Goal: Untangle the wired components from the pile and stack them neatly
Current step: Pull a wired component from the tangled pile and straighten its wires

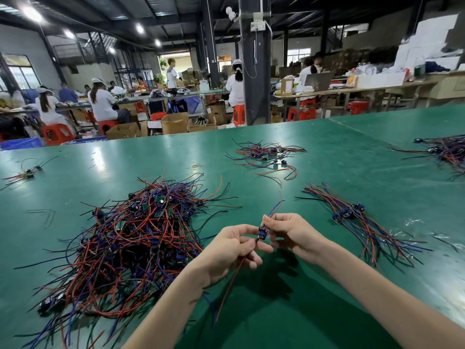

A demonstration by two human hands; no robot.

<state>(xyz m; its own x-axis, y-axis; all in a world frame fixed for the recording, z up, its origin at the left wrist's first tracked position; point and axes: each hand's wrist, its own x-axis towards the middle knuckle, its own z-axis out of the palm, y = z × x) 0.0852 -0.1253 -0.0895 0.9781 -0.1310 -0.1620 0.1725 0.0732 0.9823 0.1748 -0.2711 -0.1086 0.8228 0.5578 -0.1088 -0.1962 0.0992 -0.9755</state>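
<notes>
Head view, green work table fills the lower two thirds. Big tangled pile of red, blue and black leads with small boards, at 9 o'clock from the hands, spreading to the near left edge. Sorted stack at 2 o'clock from the hands: components bunched together, wires laid roughly parallel and trailing toward 5 o'clock. It lies apart from the big pile. Far-right heap at 2 o'clock of frame, cut off by the edge. Smaller loose heap at 12 o'clock, beyond the hands. Tiny cluster at 10 o'clock, near the left edge.

Left hand and right hand are near frame centre, raised over the table, nearly touching. Between them is one wired component, a small blue part clear of all piles. Left fingers are curled, thumb and forefinger pinching just under the part where the red lead leaves; the lead hangs toward 7 o'clock. Right fingers are curled, pinching the part's upper side and the blue lead, which sticks up toward 1 o'clock. Rubber band lies on the table at 11 o'clock, alone.
</notes>
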